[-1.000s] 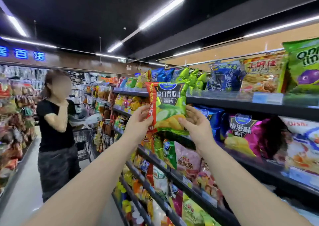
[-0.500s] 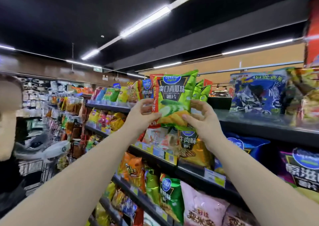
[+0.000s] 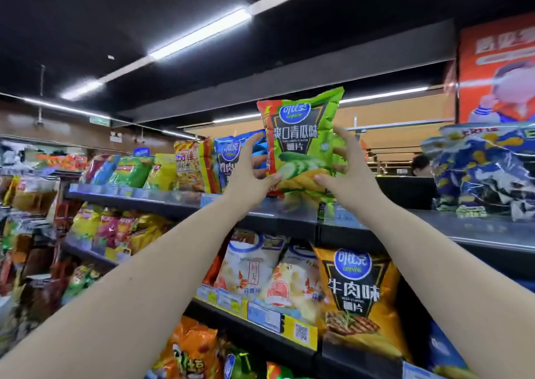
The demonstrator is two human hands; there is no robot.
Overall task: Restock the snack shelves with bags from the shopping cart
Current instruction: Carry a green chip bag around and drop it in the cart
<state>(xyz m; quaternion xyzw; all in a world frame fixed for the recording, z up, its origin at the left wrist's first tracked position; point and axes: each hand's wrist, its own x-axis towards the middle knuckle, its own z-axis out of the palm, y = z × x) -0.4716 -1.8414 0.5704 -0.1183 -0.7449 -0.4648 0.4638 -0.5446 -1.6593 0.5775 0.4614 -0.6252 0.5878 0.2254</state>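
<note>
1. Head view: the green chip bag (image 3: 301,144) is glossy, crinkled foil, puffed like a pillow. It has a red stripe down its left edge, a blue oval logo near the top and cucumber slices printed low on its face.
2. The top shelf (image 3: 292,215) is dark metal, with a clear plastic rail of price tags along its near edge.
3. My left hand (image 3: 249,179) pinches the bag's lower left corner, thumb flat on the front and fingers curled round behind the red edge.
4. My right hand (image 3: 347,173) grips the lower right side, thumb pressed on the front and fingers reaching up along the right edge.
5. The bag stands upright between my two hands, over the near edge of the top shelf. I cannot tell whether its bottom seam touches the shelf.
6. Just left of it, partly behind my left hand, a shiny blue chip bag (image 3: 228,153) stands on the same shelf.
7. Far right on that shelf sits a heap of blue-and-yellow bags (image 3: 480,176), well apart from mine.
8. One shelf down, an orange chip bag (image 3: 356,292) faces me, with white bags (image 3: 252,265) to its left.
</note>
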